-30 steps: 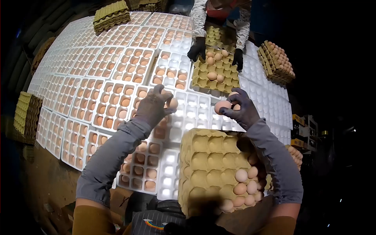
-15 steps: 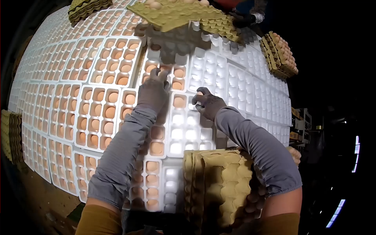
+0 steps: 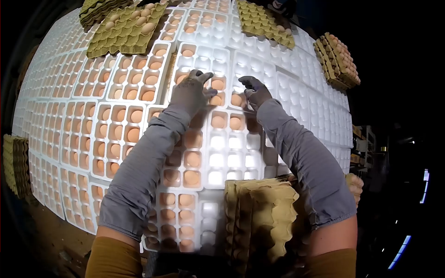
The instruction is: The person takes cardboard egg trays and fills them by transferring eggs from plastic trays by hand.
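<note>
My left hand (image 3: 189,92), in a grey glove, hovers over a white egg tray (image 3: 202,61), its thumb and fingers apart. Brown eggs, including one egg (image 3: 218,84), sit in cells beside its fingertips. My right hand (image 3: 257,94), also gloved, has thumb and forefinger curved apart, with nothing seen between them. Just below those fingers, an egg (image 3: 237,100) rests in a corner cell of the neighbouring white tray (image 3: 254,65). Nearer to me, a partly filled white tray (image 3: 208,153) has an egg (image 3: 235,123) in its back row.
Upright yellowish pulp trays (image 3: 269,217) stand close in front of my right forearm. A pulp tray (image 3: 118,39) with several eggs lies at the far left; another pulp tray (image 3: 262,25) lies farther back. Stacked egg-filled trays (image 3: 338,60) stand at right. Another person (image 3: 282,6) is at the top edge.
The egg at my right fingers is let go; more eggs now sit in cells near my hands. My right hand has moved forward and opened. The large pulp tray has shifted left.
</note>
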`<state>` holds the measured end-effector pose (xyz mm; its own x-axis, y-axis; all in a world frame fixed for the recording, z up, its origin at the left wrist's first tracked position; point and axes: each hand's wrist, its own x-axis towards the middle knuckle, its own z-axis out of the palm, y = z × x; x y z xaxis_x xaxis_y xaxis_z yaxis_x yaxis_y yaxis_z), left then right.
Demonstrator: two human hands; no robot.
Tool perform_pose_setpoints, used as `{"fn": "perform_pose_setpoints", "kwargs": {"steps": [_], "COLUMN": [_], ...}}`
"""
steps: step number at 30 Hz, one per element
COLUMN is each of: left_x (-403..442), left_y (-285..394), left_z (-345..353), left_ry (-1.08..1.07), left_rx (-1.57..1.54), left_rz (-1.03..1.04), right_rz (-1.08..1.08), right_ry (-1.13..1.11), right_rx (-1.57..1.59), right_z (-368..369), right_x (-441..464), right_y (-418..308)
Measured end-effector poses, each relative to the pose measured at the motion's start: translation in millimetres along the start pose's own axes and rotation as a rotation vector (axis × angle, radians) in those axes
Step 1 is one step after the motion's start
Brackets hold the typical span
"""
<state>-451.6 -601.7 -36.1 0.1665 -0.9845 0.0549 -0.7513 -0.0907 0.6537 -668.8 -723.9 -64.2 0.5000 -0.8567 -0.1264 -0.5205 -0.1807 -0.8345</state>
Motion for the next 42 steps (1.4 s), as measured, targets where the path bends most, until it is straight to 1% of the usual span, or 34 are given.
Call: {"fn": "perform_pose_setpoints", "kwargs": {"steps": [2, 4, 5, 6, 8, 9, 10, 11, 12, 13, 14, 15, 16, 17, 19, 20, 21, 22, 23, 25, 27, 29, 30, 32, 33, 34, 35, 36, 37, 40, 41, 42], "left_x": [20, 44, 59, 71, 83, 88, 89, 78, 61, 46, 17, -17, -66, -111, -208, -253, -285, -324, -362, -380, -374, -360, -362, -363, -354, -359, -362, -360, -361, -364, -367, -372], "left_y": [8, 33, 40, 46, 53, 51, 44, 48, 50, 43, 46, 43, 50, 46, 37, 43, 66, 54, 42, 75, 99, 126, 134, 147, 170, 168, 163, 164, 167, 177, 176, 168], "left_z": [20, 43, 59, 76, 106, 115, 126, 116, 101, 94, 69, 57, 31, 22, 19, 22, 12, 46, 79, 87, 81, 66, 71, 80, 57, 62, 71, 66, 62, 33, 28, 30], "left_ry": [0.125, 0.179, 0.181, 0.197, 0.037, -0.048, -0.018, 0.062, 0.139, 0.267, 0.23, 0.139, 0.105, 0.034, -0.256, -0.374, -0.486, -0.456, -0.241, -0.514, -0.414, -0.482, -0.448, -0.27, -0.196, -0.157, -0.238, -0.328, -0.34, -0.31, -0.244, -0.244], "left_rx": [-0.317, -0.485, -0.456, -0.307, -0.131, 0.012, 0.014, -0.065, -0.137, -0.33, -0.562, -0.946, -0.961, -0.975, -1.12, -1.22, -1.189, -0.834, -0.457, -0.81, -0.638, -0.95, -0.953, -1.23, -1.385, -1.389, -1.623, -1.849, -1.909, -1.912, -1.815, -1.82], "left_rz": [0.073, 0.103, 0.172, 0.243, 0.204, 0.221, 0.239, 0.204, 0.168, 0.196, 0.144, 0.045, -0.015, -0.093, -0.349, -0.435, -0.554, -0.059, 0.349, -0.051, 0.023, -0.405, -0.414, -0.677, -0.914, -0.914, -0.838, -0.734, -0.757, -0.763, -0.698, -0.694], "right_rz": [0.179, 0.096, 0.11, 0.027, 0.001, 0.001, -0.035, 0.029, 0.047, 0.109, 0.161, 0.254, 0.367, 0.478, 0.675, 0.753, 0.8, 0.816, 0.827, 0.809, 0.79, 0.762, 0.752, 0.721, 0.709, 0.701, 0.691, 0.678, 0.666, 0.621, 0.604, 0.586], "right_ry": [0.018, 0.071, 0.053, 0.06, 0.083, 0.098, 0.118, 0.126, 0.193, 0.245, 0.283, 0.28, 0.36, 0.405, 0.447, 0.458, 0.457, 0.449, 0.445, 0.426, 0.404, 0.378, 0.367, 0.338, 0.321, 0.307, 0.294, 0.285, 0.27, 0.243, 0.233, 0.217], "right_rx": [0.088, 0.051, 0.107, 0.07, 0.041, -0.024, -0.095, -0.129, -0.129, -0.105, -0.129, -0.037, 0.116, 0.206, 0.295, 0.335, 0.366, 0.385, 0.406, 0.426, 0.448, 0.465, 0.467, 0.477, 0.477, 0.484, 0.488, 0.492, 0.493, 0.505, 0.506, 0.511], "right_z": [-25, -45, -57, -66, -82, -95, -112, -130, -150, -171, -198, -227, -246, -256, -251, -238, -227, -219, -211, -206, -198, -192, -191, -189, -188, -186, -185, -183, -180, -165, -158, -148], "right_x": [-14, -33, -47, -62, -110, -136, -163, -193, -224, -256, -288, -328, -367, -402, -454, -475, -486, -490, -496, -499, -501, -496, -495, -489, -486, -483, -480, -475, -471, -456, -450, -445], "right_y": [-26, -47, -62, -71, -118, -134, -140, -153, -150, -149, -136, -106, -71, -39, 18, 45, 64, 75, 86, 98, 105, 109, 110, 111, 109, 108, 105, 100, 95, 72, 61, 48]}}
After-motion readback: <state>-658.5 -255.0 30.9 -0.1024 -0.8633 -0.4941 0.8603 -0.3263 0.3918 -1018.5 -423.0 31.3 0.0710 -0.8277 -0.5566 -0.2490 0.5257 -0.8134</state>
